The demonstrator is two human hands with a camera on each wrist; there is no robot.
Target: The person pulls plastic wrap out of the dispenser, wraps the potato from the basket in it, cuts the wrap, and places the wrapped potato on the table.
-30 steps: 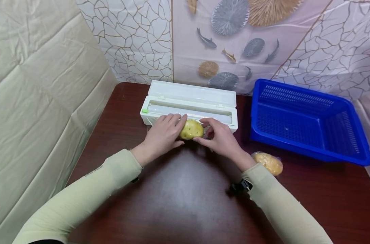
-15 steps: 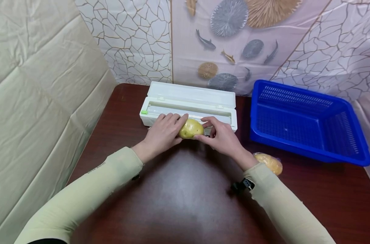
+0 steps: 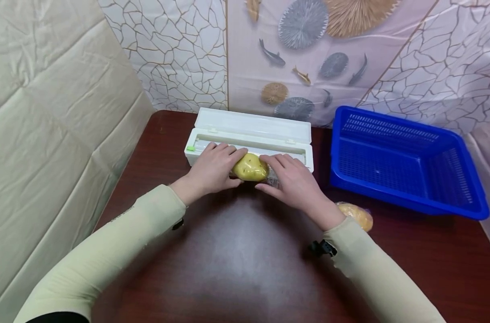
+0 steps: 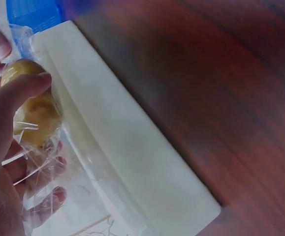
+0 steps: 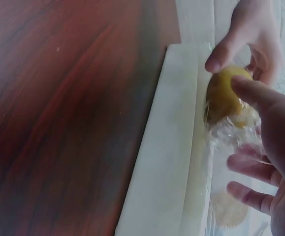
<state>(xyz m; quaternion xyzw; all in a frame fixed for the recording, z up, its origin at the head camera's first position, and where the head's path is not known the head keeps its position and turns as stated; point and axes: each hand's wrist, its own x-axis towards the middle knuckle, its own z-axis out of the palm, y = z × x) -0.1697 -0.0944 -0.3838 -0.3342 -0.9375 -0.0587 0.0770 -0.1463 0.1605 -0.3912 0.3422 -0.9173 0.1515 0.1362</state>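
Note:
A yellow potato, partly covered in shiny cling film, is held between both hands at the front of a white cling film dispenser. My left hand grips its left end, with the thumb across it in the left wrist view. At the right end, my right hand holds the potato between thumb and forefinger; its other fingers are spread beside bunched film in the right wrist view. The dispenser's lid stands raised, and a green slider shows at its left end.
A blue plastic basket stands at the right rear of the dark red table. Near my right forearm lies another yellow, film-wrapped potato. A patterned backdrop rises behind the table, and a beige cloth hangs at the left.
The potato has turned in my hands and shifted slightly away and to the left. My right hand has moved from pinching near its end to reaching its fingers over that end.

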